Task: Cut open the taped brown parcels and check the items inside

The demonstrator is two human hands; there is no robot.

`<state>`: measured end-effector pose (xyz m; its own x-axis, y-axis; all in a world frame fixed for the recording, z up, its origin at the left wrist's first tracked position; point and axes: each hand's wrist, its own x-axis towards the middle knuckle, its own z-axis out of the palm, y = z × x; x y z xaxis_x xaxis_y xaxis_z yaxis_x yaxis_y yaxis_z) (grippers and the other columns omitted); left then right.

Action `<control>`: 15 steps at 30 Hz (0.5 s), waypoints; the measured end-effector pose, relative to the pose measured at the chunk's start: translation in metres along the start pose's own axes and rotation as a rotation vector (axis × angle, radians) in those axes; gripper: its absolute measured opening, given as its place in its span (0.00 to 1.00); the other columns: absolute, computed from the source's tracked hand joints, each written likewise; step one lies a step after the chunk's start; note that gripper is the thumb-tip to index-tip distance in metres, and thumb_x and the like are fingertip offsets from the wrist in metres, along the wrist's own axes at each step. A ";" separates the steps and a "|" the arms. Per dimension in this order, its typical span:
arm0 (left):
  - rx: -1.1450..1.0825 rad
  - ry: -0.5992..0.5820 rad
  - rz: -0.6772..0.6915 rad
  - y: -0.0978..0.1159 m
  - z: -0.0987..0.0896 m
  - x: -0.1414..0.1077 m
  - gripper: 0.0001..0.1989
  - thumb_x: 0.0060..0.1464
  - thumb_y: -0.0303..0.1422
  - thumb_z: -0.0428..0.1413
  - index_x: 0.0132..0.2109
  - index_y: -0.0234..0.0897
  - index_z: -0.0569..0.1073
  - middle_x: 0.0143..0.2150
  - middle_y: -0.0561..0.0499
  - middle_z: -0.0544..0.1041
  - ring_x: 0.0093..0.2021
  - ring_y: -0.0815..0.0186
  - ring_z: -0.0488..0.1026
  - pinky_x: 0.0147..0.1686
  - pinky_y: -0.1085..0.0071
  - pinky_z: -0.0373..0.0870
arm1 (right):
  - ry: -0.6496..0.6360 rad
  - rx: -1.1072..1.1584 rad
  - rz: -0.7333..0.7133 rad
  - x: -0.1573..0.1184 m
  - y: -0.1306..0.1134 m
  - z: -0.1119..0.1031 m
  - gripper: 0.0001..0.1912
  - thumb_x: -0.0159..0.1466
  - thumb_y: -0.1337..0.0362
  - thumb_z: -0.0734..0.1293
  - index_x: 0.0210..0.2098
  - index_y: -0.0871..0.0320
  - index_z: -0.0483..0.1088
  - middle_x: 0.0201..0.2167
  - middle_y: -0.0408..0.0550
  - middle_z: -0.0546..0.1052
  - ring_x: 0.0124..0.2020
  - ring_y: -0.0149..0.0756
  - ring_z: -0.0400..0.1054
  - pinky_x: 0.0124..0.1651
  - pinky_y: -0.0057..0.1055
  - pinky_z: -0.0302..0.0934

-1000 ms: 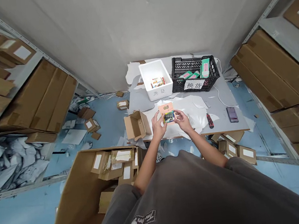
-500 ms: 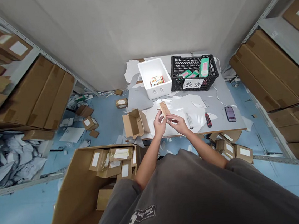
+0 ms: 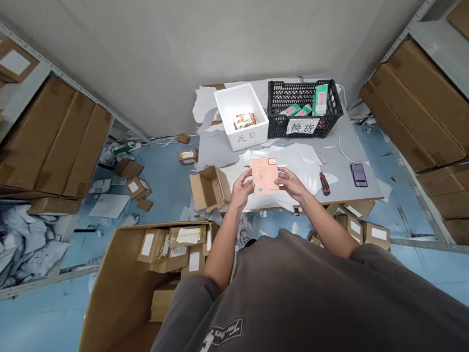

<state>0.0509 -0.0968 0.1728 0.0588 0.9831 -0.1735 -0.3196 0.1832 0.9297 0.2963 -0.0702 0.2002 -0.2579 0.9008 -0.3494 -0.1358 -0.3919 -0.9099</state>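
A person in a dark grey shirt stands at the near edge of a grey table [image 3: 344, 149]. Both hands are clamped on a flat, salmon-pink box [image 3: 265, 175]: the left hand [image 3: 241, 190] pinches its left side, the right hand [image 3: 290, 183] its right side. The box is above the table's near edge, left of the middle, with a printed face and a barcode showing. An open cardboard box [image 3: 200, 192] stands at the near left corner. Right of the right hand, a red-and-black tool [image 3: 324, 184] lies close to the near edge, and a phone [image 3: 358, 175] lies by the near right corner. Along the far edge, a white bin [image 3: 249, 137] sits beside a black crate [image 3: 330, 124] holding green-and-pink packages [image 3: 320, 100].
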 end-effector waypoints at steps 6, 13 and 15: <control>0.036 -0.078 -0.035 0.002 -0.004 -0.002 0.40 0.52 0.41 0.71 0.71 0.47 0.74 0.60 0.47 0.76 0.44 0.68 0.78 0.41 0.72 0.78 | -0.173 0.058 0.072 -0.005 -0.015 -0.003 0.38 0.47 0.60 0.82 0.55 0.44 0.68 0.45 0.40 0.84 0.44 0.41 0.80 0.48 0.41 0.78; 0.376 0.059 0.168 0.014 -0.005 -0.004 0.36 0.55 0.38 0.70 0.70 0.48 0.76 0.66 0.42 0.74 0.59 0.56 0.76 0.55 0.60 0.79 | -0.161 0.021 0.041 -0.004 -0.022 -0.003 0.37 0.49 0.60 0.82 0.55 0.44 0.67 0.46 0.41 0.84 0.44 0.41 0.80 0.44 0.36 0.76; 0.509 0.052 0.220 0.016 0.006 -0.007 0.35 0.56 0.38 0.71 0.70 0.48 0.77 0.68 0.41 0.72 0.63 0.51 0.74 0.57 0.56 0.79 | -0.154 0.001 0.011 -0.003 -0.022 0.002 0.37 0.50 0.60 0.81 0.56 0.44 0.67 0.47 0.41 0.83 0.43 0.40 0.80 0.43 0.35 0.76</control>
<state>0.0511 -0.1012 0.1904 -0.0085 0.9992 0.0384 0.1786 -0.0363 0.9832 0.2979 -0.0644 0.2221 -0.4033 0.8571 -0.3205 -0.1328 -0.4014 -0.9062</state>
